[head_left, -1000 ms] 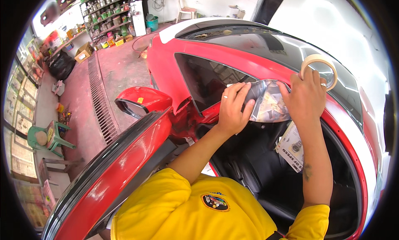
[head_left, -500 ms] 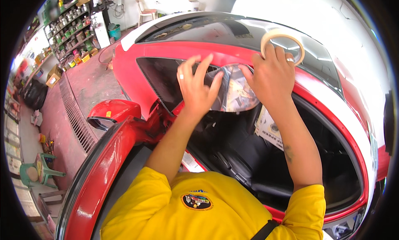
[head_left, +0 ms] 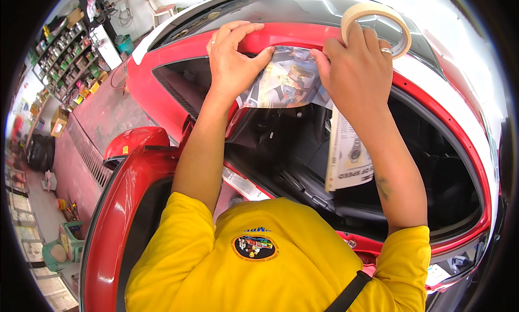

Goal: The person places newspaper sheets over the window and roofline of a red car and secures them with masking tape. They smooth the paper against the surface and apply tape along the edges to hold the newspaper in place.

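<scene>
A glossy printed paper sheet (head_left: 289, 79) hangs from the red door-frame edge of a car, over the upper part of the opening. My left hand (head_left: 232, 58) lies against the red frame, fingers stretched along it and thumb out to the sheet's upper left corner. My right hand (head_left: 359, 69) has its fingers curled through a roll of masking tape (head_left: 401, 24), with its thumb at the sheet's upper right. A second printed sheet (head_left: 348, 155) hangs below my right hand, partly behind my forearm.
The open red door (head_left: 121, 220) with its mirror (head_left: 135, 142) stands on my left. Black seats (head_left: 432, 171) show inside the car. Shelves of cans (head_left: 67, 47), a floor grate (head_left: 89, 152) and a green plastic chair (head_left: 62, 250) are farther left.
My left hand has moved up and left, from hovering beside the sheet to resting on the red frame. The sheet now lies higher and flatter. More of the second sheet shows.
</scene>
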Demonstrator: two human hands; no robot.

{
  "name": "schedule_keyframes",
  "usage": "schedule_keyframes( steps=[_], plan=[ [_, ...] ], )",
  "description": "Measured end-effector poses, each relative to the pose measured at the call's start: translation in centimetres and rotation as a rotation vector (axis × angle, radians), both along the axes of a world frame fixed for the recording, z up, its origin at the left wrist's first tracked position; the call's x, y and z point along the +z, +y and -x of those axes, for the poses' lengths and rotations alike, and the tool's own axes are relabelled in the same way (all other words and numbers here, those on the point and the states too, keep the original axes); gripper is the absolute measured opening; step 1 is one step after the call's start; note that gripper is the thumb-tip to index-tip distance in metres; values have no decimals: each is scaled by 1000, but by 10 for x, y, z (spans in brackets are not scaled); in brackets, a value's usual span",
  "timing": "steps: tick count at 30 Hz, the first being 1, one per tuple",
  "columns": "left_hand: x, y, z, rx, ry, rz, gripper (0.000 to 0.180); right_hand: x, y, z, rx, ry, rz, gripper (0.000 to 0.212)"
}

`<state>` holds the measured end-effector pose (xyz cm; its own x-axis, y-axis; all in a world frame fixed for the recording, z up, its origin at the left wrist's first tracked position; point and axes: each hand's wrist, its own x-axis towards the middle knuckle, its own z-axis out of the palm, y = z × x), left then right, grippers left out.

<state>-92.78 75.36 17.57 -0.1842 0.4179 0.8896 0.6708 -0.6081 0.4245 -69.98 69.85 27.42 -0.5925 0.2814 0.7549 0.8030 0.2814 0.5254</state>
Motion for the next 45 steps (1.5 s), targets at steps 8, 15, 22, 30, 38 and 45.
schedule_keyframes(
  steps=[8,15,22,30,38,45],
  plan=[
    [9,1,-1,-84,71,-3,39,-1,13,1,53,40,-43,24],
    [1,7,-8,52,141,-151,30,-6,12,-3,27,51,-64,28],
    [10,3,-8,-1,120,-109,29,-2,2,-6,-3,60,-18,32],
    [29,-10,-7,21,303,-64,28,0,6,-5,-42,119,1,37],
    [27,7,-18,-123,180,-89,33,-2,-1,-11,-75,173,-46,44],
    [26,9,-17,-130,145,-86,34,-4,-75,-39,-145,206,251,52]
  ],
)
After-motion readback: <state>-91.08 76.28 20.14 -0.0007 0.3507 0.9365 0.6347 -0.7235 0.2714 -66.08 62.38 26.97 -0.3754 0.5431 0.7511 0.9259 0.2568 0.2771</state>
